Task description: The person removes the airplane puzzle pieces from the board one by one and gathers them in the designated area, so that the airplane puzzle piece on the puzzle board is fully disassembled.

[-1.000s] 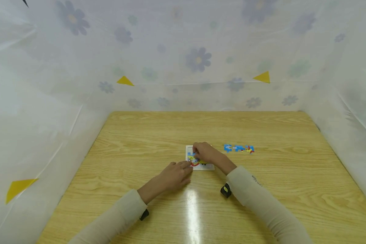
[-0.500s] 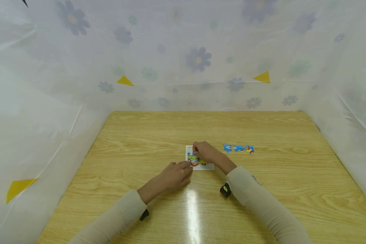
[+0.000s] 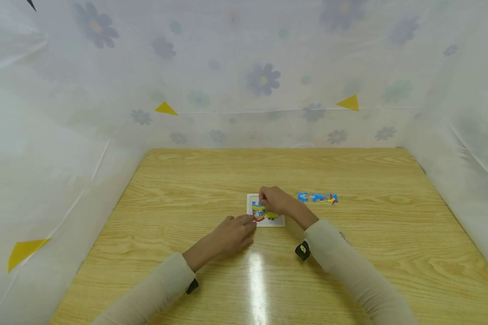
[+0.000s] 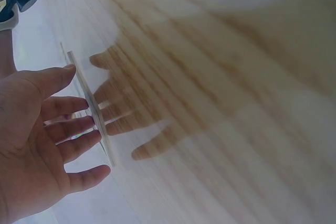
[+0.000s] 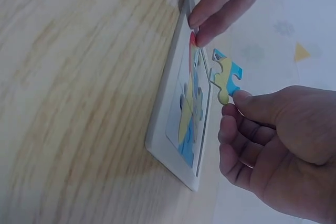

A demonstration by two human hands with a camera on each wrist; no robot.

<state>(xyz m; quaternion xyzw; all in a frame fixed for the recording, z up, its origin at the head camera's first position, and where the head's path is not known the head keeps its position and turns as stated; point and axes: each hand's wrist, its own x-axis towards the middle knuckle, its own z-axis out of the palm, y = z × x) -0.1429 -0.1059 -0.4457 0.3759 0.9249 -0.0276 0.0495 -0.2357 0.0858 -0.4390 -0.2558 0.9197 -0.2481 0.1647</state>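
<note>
The bench [image 3: 187,189] carried a white puzzle tray [image 5: 173,129] at its middle. The left hand [image 3: 232,234], fingers spread, pressed the tray's near-left edge, probably to steady it; the right hand [image 5: 278,145] pinched a blue-yellow puzzle piece [image 5: 226,77] just above it

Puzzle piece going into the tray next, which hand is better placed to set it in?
Right. The right hand already pinches the puzzle piece just above the puzzle tray, while the left hand has straight fingers steadying the tray's edge.
</note>
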